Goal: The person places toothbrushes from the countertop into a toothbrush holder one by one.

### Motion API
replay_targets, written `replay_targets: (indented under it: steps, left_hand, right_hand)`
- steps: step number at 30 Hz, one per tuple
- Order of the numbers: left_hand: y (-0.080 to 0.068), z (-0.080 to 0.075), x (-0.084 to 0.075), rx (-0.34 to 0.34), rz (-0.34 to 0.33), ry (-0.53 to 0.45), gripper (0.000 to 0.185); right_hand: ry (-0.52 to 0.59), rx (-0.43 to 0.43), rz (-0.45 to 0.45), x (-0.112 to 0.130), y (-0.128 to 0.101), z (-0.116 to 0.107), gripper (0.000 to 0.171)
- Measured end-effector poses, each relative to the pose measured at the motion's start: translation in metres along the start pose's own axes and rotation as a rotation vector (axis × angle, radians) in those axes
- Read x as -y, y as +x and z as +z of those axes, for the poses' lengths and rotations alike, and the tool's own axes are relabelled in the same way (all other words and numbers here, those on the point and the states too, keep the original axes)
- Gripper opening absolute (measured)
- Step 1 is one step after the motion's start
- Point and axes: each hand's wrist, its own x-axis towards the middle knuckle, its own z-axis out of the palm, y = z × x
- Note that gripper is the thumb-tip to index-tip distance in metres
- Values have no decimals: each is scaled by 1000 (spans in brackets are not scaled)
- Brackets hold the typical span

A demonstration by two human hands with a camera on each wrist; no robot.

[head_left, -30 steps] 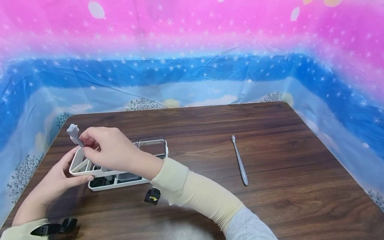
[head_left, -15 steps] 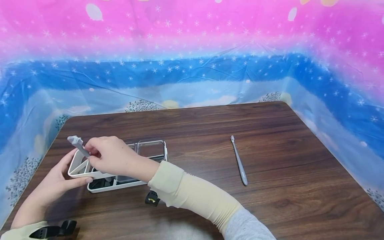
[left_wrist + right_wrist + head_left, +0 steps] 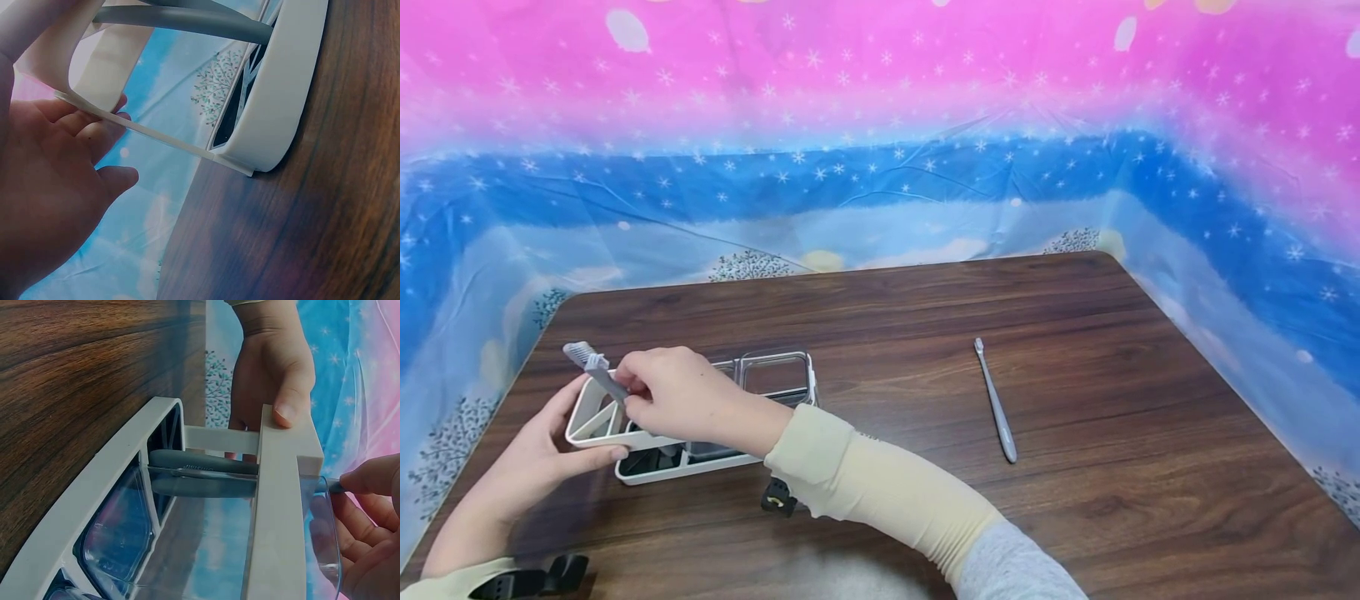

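A white holder (image 3: 647, 471) with clear compartments stands at the table's left. My left hand (image 3: 535, 454) grips its left end, thumb (image 3: 289, 403) on the rim. My right hand (image 3: 677, 392) pinches a grey toothbrush (image 3: 591, 365) whose bristled head sticks out up and to the left, while its handle (image 3: 200, 465) slants down inside the holder (image 3: 278, 506). In the left wrist view the handle (image 3: 187, 19) crosses the holder's opening above the white wall (image 3: 281, 94), beside my left palm (image 3: 44, 187). My right fingertips (image 3: 369, 481) pinch the handle at the rim.
A second grey toothbrush (image 3: 996, 400) lies flat on the brown wooden table (image 3: 925, 500), right of centre. Blue and pink starry plastic sheeting (image 3: 880, 167) rises round the table's far, left and right edges. Black wrist straps (image 3: 778, 496) sit near the front.
My right hand has sunk lower and brought the toothbrush deeper into the holder; its head now sits lower and flatter. My left hand has stayed on the holder's end.
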Motion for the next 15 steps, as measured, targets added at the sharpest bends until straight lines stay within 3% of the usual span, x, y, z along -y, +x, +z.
replay_targets:
  steps: [15]
  left_hand:
    - [0,1,-1,-4,-3,12,91]
  right_hand:
    - [94,-12,52,-6,1,1,18]
